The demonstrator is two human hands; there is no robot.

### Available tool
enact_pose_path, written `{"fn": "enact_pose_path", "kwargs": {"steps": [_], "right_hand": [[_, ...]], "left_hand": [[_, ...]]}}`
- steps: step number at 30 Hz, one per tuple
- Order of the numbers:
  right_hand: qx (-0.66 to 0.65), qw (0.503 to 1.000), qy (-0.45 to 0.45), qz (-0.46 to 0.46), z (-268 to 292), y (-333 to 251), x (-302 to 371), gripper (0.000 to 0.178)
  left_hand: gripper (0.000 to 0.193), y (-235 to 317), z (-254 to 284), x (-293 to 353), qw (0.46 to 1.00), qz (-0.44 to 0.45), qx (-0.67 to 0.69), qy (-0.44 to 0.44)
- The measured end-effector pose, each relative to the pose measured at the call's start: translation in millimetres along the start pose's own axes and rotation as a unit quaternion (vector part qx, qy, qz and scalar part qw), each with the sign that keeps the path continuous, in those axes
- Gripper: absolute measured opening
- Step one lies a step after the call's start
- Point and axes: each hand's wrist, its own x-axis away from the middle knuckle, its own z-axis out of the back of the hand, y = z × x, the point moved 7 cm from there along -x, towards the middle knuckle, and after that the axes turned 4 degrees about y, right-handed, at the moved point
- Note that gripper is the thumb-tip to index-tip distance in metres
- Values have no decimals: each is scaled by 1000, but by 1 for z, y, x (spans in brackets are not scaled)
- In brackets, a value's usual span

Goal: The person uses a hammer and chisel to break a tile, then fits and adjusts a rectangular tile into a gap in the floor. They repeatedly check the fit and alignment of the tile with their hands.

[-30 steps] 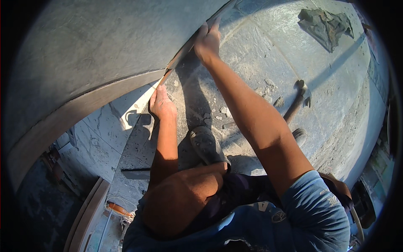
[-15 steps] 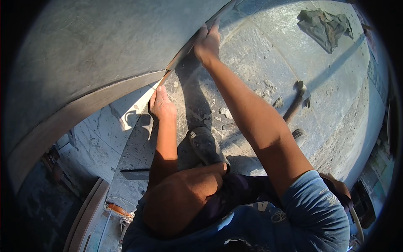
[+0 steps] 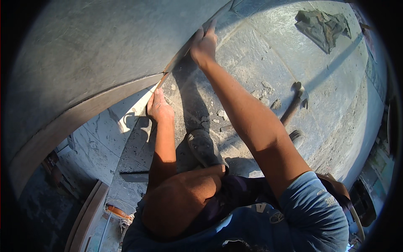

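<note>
A narrow brown strip (image 3: pixel 181 53) runs along the lower edge of a large grey wall panel (image 3: pixel 105 38), where it meets the floor. My left hand (image 3: pixel 160 107) is at the strip's near end, its fingertips closed together against it beside the corner. Farther along, my right hand (image 3: pixel 204 47) holds the same strip, thumb and forefinger lying along it; the other fingers are partly hidden. A brown board (image 3: pixel 84 101) edges the panel on the left and meets the strip at the corner.
A claw hammer (image 3: pixel 295 101) lies on the dusty floor right of my right forearm. Rubble bits (image 3: pixel 265 90) are scattered near it. A crumpled dark sheet (image 3: pixel 323 29) lies at the far right. My shoe (image 3: pixel 203 145) stands between my arms, with a dark flat bar (image 3: pixel 134 176) at left.
Both hands stay at the strip, having shifted only slightly to the left in the view. The whole scene has shifted a little too; nothing has been let go.
</note>
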Motion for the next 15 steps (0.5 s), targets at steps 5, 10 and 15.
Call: {"fn": "enact_pose_path", "kwargs": {"steps": [5,10,15], "right_hand": [[16,1000,14,1,2,-4,3,68],[25,999,17,-12,3,-5,3,68],[17,999,13,-25,4,-7,5,69]], "left_hand": [[26,0,1,-1,1000,-10,-11,-5],[26,-1,2,-3,1000,-7,-17,-2],[29,0,1,-2,999,-12,-25,-19]]}}
